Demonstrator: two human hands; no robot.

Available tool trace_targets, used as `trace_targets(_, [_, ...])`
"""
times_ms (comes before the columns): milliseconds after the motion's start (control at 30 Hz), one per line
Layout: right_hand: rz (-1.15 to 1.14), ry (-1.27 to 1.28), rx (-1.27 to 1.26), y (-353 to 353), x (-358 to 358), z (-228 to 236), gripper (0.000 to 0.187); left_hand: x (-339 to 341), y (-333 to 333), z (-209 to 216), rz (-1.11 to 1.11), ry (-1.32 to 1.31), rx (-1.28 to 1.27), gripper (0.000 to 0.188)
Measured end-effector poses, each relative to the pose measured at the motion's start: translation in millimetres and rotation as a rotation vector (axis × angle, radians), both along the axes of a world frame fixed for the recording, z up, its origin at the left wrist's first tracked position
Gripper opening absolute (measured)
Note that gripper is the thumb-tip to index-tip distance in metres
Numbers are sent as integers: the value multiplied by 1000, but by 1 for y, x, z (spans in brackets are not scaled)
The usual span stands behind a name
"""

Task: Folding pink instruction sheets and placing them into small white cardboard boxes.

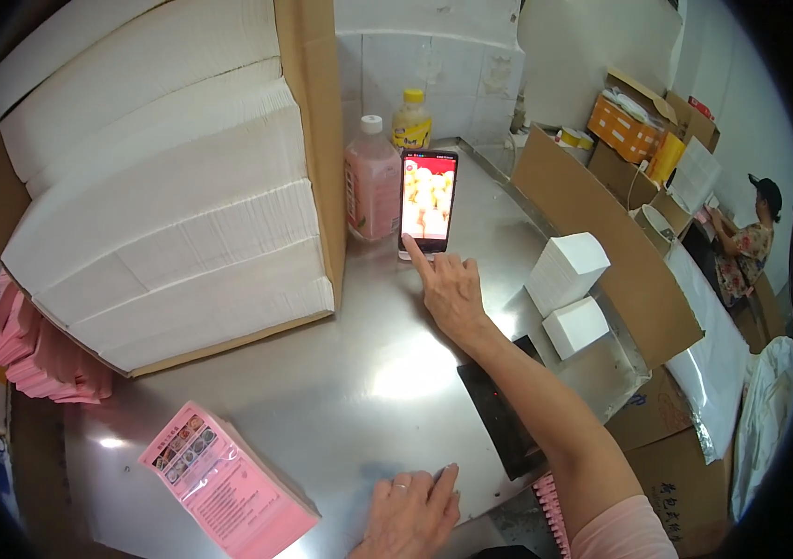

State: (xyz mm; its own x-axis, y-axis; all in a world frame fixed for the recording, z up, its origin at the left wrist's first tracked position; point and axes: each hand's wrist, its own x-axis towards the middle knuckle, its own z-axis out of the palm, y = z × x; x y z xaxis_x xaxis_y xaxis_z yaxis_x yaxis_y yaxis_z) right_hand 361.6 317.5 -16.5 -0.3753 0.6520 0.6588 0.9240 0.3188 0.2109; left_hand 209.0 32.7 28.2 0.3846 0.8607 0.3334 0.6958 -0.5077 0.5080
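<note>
A smartphone (429,200) with a bright red and yellow picture on its screen stands upright at the far side of the metal table (350,391). My right hand (455,291) reaches out to it, index fingertip at the lower left of the screen and the other fingers loosely bent, holding nothing. By the near edge of the table rests my left hand (412,514), a ring on one finger, its fingers lying loosely on the metal with nothing in them. Left of it lies a pink printed plastic pack (233,489), apparently full.
An open carton of stacked white paper (182,224) stands at left, beside pink packs (42,345). Behind the phone are a pink bottle (371,186) and a yellow-capped bottle (412,121). White paper stacks (569,270) and a black flat panel (499,419) lie right. Another person (749,247) works farther off.
</note>
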Motion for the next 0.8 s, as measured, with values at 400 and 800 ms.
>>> trace_targets(400, [23, -7, -19, -12, 1, -1, 78, 2, 2, -10, 2, -9, 73, 40])
trace_targets(800, [0, -28, -36, -11, 2, -2, 66, 2, 1, -11, 14, -19, 47, 41])
